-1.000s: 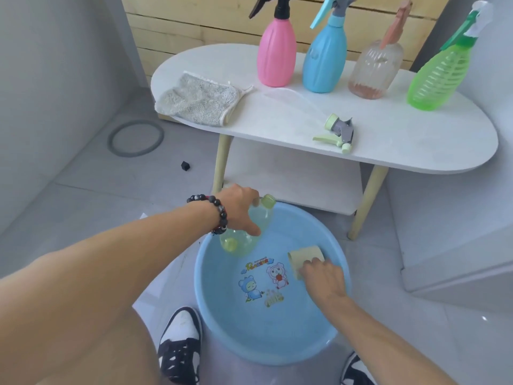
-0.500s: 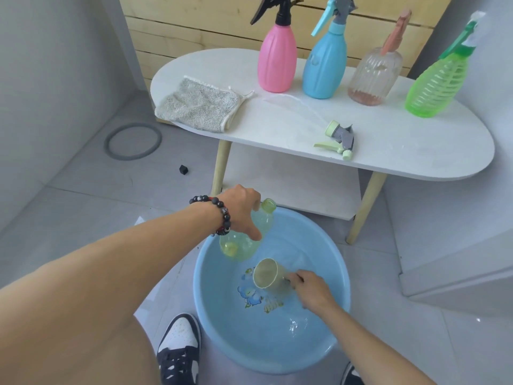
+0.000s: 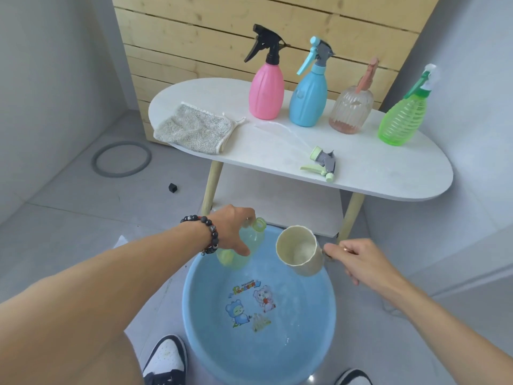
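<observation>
Below both hands lies the blue basin [image 3: 191,315], its wide rim leaving free room between the wrists. The left hand [image 3: 231,229] curls fingers and thumb round a pale green bottle [image 3: 234,261], which is translucent, capless and tilted, its open neck pointing up toward the right hand. The right hand [image 3: 358,259] pinches the handle of a cream cup [image 3: 298,250], tipped mouth-first toward the left hand, just beside the bottle's neck and not touching it. Beyond the knuckles stands the white table [image 3: 388,173], well apart, bearing a loose spray head [image 3: 322,162].
</observation>
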`<state>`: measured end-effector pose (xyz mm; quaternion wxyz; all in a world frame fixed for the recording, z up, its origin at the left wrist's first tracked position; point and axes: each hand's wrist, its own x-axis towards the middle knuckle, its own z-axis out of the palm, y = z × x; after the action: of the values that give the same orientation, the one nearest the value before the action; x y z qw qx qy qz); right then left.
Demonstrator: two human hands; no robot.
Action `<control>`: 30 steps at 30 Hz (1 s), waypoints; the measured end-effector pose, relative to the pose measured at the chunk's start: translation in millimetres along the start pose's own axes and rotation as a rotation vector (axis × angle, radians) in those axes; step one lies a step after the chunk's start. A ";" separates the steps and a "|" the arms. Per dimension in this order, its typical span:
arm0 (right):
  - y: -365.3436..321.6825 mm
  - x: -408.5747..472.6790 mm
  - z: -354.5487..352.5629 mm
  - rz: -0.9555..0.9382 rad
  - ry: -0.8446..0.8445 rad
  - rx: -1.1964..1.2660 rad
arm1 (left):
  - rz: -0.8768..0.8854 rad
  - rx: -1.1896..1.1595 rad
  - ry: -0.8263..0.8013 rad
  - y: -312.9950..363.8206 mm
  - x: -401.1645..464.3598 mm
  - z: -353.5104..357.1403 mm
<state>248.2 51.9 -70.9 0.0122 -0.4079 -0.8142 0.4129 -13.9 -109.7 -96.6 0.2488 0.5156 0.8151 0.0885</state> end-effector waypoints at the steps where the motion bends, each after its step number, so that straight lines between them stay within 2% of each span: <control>1: -8.3 -2.2 -6.9 -0.026 0.028 -0.004 | 0.019 0.002 0.013 2.2 -0.2 0.0; 9: -45.3 -25.8 -16.2 -0.127 0.310 0.093 | 0.090 0.008 0.064 23.6 -6.5 1.6; 16: -54.2 -27.4 -8.6 -0.189 0.467 -0.032 | 0.130 -0.014 0.094 34.1 -9.2 2.1; 30: -56.2 -26.2 -6.3 -0.302 0.579 -0.237 | 0.132 -0.017 0.087 42.2 -10.5 -2.1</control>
<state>231.2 20.1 -20.1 0.2561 -0.3814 -0.8706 0.1762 22.2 -99.7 -74.7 0.2111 0.5617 0.7886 0.1340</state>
